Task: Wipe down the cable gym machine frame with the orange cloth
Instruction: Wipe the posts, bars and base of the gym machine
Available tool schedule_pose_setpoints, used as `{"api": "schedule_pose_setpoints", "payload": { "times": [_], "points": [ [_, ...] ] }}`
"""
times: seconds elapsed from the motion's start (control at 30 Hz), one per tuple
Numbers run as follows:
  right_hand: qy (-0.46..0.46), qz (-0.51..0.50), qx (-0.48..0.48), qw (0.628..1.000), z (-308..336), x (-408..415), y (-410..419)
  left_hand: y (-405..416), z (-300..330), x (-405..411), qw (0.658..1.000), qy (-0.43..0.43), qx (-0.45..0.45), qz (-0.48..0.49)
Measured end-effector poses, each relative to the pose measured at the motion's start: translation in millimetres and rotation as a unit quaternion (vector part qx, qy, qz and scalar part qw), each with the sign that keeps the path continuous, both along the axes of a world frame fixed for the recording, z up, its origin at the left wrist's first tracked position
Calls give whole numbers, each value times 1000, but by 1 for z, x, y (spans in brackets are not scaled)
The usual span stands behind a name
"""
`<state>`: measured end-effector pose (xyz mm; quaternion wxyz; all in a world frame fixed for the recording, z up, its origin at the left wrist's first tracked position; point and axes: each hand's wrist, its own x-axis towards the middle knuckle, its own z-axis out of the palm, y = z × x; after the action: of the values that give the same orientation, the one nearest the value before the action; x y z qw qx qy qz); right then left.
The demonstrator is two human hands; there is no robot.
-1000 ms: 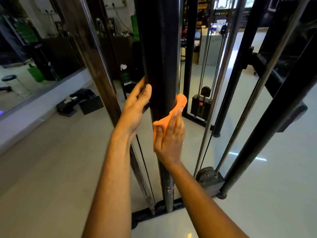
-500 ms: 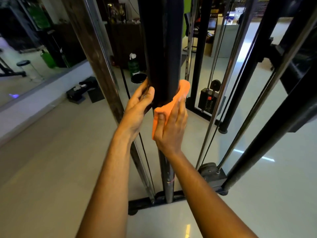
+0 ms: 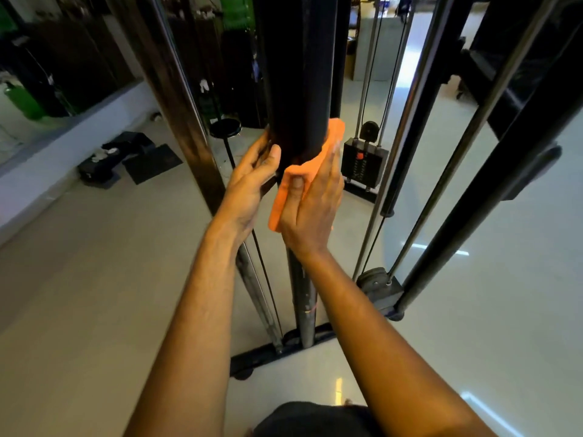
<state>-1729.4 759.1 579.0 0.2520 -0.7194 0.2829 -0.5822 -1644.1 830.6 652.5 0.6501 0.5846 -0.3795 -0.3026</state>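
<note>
A thick black upright post (image 3: 299, 74) of the cable machine frame rises straight in front of me. My right hand (image 3: 310, 209) presses the orange cloth (image 3: 310, 167) flat against the post's right side, fingers straight, thumb lying on the cloth's folded edge. The cloth wraps partly round the post, and its far end shows past my fingertips. My left hand (image 3: 249, 184) rests on the post's left side with fingers extended and holds nothing. Below my hands the post narrows to a thinner tube down to the base bar (image 3: 274, 351).
A slanted dark strut (image 3: 176, 99) and a thin cable (image 3: 262, 266) run left of the post. Chrome guide rods (image 3: 407, 127), a weight stack (image 3: 362, 162) and black diagonal bars (image 3: 492, 190) stand to the right. Black boxes (image 3: 126, 156) lie on the floor at left.
Both hands have slid up the post with the cloth, and my head has moved closer and tilted further down.
</note>
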Motion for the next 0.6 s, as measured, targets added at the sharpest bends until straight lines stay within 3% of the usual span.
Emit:
{"api": "schedule_pose_setpoints", "payload": {
  "times": [0.1,0.23,0.33,0.5,0.6],
  "points": [
    [67,-2,-2,998,-47,-10,5,0,-6,0,1000,1,5,0],
    [145,30,65,987,-100,-31,14,-1,-12,-2,1000,-3,17,-1],
    [112,38,98,988,-77,-28,9,-1,-12,-1,1000,-5,15,-16],
    [-7,-22,30,999,4,-2,-4,0,-10,0,999,-3,-7,-41],
    [-10,-26,28,999,0,1,-5,0,-9,0,999,-3,-7,-42]
  ]
}}
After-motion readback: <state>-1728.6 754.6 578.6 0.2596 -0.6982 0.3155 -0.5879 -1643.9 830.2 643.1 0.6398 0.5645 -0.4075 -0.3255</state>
